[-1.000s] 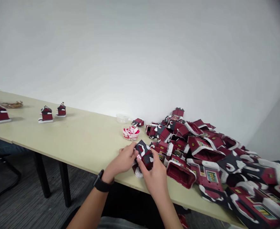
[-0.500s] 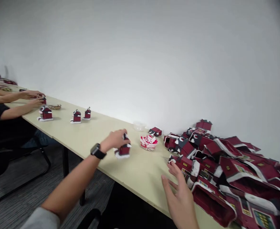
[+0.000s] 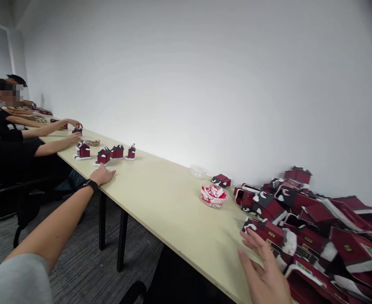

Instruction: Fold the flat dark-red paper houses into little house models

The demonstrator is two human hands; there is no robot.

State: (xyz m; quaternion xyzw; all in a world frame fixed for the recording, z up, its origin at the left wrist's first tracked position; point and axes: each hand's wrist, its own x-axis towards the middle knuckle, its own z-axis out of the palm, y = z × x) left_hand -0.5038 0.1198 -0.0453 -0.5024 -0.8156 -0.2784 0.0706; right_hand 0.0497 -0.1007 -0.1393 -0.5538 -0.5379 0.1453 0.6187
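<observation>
My left hand [image 3: 104, 175] rests open on the table [image 3: 163, 190] near its front edge, just in front of a small dark red paper house [image 3: 103, 156] with a white base and snow-trimmed roof. Two similar houses [image 3: 117, 151] [image 3: 131, 151] stand to its right. My right hand [image 3: 263, 270] hovers with fingers apart at the near edge of a large heap of dark red house pieces [image 3: 312, 236]. It is closest to a red and black wall piece [image 3: 266, 234], and I cannot tell whether it touches it.
A clear glass bowl of red and white pieces [image 3: 214, 196] and a clear plastic tub [image 3: 198, 171] stand near the heap. Farther left along the table, seated co-workers' hands [image 3: 74, 136] work beside another house [image 3: 82, 150]. Black table legs stand on grey carpet below.
My left hand has moved left along the table and let go of the house, which now stands in the row. My right hand has shifted slightly right, and the view has turned left.
</observation>
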